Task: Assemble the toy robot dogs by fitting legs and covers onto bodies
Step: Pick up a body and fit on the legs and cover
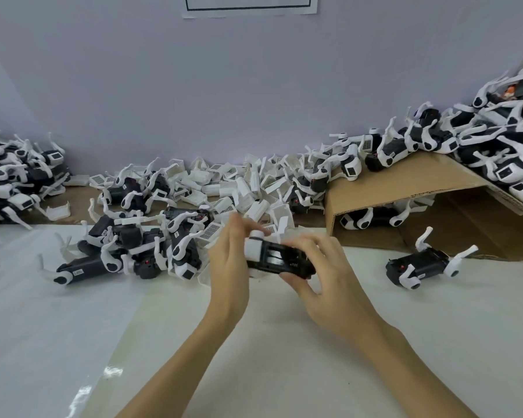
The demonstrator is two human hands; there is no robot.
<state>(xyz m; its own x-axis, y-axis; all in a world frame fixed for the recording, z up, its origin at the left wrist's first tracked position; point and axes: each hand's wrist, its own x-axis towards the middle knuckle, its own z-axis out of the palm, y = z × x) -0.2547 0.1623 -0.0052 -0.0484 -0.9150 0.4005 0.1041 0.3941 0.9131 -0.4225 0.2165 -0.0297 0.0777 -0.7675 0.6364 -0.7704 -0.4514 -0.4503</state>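
Both hands meet above the white table [254, 342], clamped on one black toy body [280, 262]. The left hand [228, 260] grips its white-capped end, fingers curled over the top. The right hand [323, 273] pinches the other end, thumb underneath. Behind the body lies a heap of white covers [248, 182]; right of it, a cardboard box [405, 188].

Toy assembly workshop: heaps of half-built robot dogs [127, 245], loose white covers [242, 185], cardboard box [405, 188] on a desk [284, 327], plain wall.
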